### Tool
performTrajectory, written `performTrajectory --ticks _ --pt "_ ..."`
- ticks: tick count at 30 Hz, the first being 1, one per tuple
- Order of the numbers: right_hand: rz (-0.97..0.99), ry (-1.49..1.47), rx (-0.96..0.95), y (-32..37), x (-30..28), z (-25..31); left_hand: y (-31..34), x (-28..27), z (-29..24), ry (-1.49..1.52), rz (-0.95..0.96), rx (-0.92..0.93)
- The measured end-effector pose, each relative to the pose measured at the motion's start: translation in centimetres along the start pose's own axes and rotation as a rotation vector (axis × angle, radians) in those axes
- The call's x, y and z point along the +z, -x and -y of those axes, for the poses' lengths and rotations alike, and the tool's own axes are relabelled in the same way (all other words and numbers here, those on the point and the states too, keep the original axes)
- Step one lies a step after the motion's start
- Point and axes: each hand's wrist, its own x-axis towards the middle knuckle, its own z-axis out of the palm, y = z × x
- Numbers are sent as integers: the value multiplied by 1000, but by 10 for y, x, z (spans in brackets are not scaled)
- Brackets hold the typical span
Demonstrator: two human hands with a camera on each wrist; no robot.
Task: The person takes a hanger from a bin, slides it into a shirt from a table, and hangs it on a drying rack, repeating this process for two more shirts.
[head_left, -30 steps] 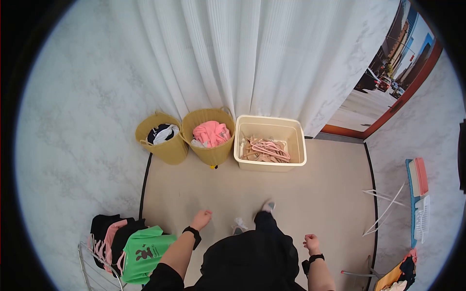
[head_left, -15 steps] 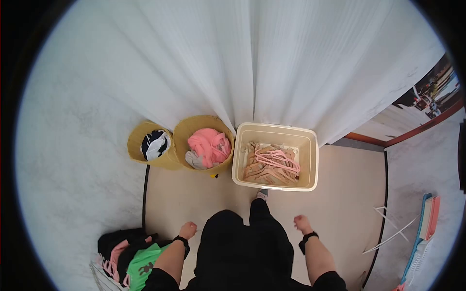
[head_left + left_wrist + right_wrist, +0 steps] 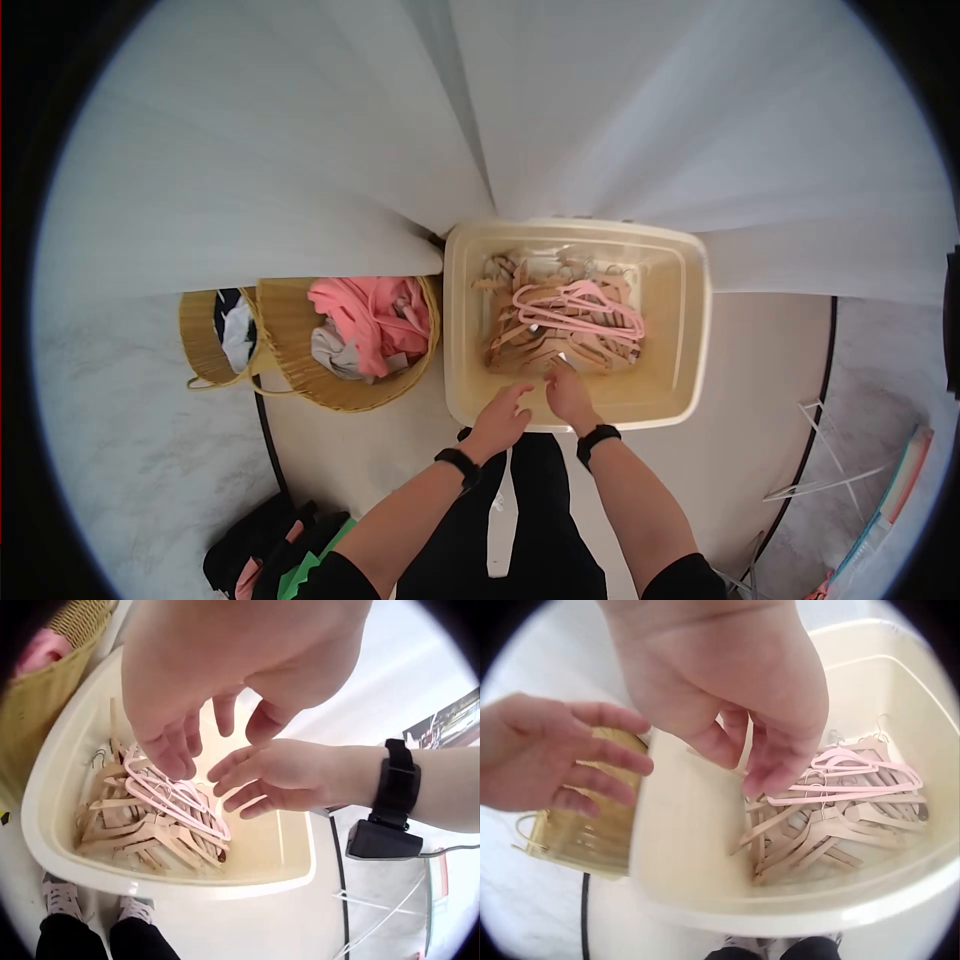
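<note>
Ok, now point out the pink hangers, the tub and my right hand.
Pink hangers point(image 3: 580, 326): head view, on a lower bar.
Tub point(image 3: 673, 335): head view, on its right inner wall.
Right hand point(image 3: 571, 397): head view, on the back of the hand.

A: What've we got?
B: Beige wood-look hangers w/ metal hooks, heaped every which way in a cream rect. plastic bin. Slim pink hangers on top, toward R of heap.
A: & above?
B: R hand over bin's near side; L hand just L, by near rim.
</note>
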Motion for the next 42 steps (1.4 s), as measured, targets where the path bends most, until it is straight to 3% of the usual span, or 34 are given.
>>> performTrajectory --ticks 5,6,8,11,16,18,19,21,22,24,25,26,29,30,32,35,36,38,39,40,41,42 --pt "-71 165 97 -138 69 -79 -69 13 53 100 -21 -146" --pt "-124 165 17 -157 78 -92 -74 10 60 169 11 -169" --pt "-30 102 82 -183 86 -92 -74 3 77 184 45 -207" --pt "-56 62 -16 -192 98 -110 -67 -1 98 192 78 -246" --pt "72 -75 -81 -144 72 -72 -48 -19 88 173 105 -351" --pt "74 -112 -132 -114 42 -40 -49 -31 59 411 106 -653" --pt "8 -158 -182 -94 25 -21 -50 -35 49 401 119 -635" --pt "-108 -218 -275 -51 4 9 -52 -41 30 521 -144 -567" --pt "-159 -228 -321 -27 -4 20 -49 -45 10 512 -123 -550" --pt "-100 -107 -367 20 -27 39 -42 -56 -31 858 -212 -527" --pt "-128 -99 -360 43 -36 42 -35 -62 -45 971 -53 -475" --pt "-130 -88 -393 65 -43 46 -27 -64 -58 960 -27 -455" --pt "-137 -39 -387 120 -70 74 11 -74 -106 706 456 -636" --pt "-105 -7 -345 139 -76 86 30 -74 -123 685 482 -614" --pt "-213 -32 -347 177 -80 96 66 -64 -164 273 626 -585" --pt "-371 -80 -186 251 -96 117 94 -47 -175 58 872 -427" --pt "-440 -146 -142 275 -99 123 107 -44 -180 98 936 -299" --pt "-675 -284 -100 325 -107 135 133 -24 -206 61 1045 -232" --pt "-697 -503 40 352 -115 141 142 -15 -214 -71 1117 -135" --pt "-717 -742 151 375 -123 147 150 2 -219 -349 1071 80" --pt "-829 -735 166 395 -129 142 161 20 -227 -478 1066 330" --pt "-972 -1088 182 415 -133 134 175 37 -238 -585 1038 570"
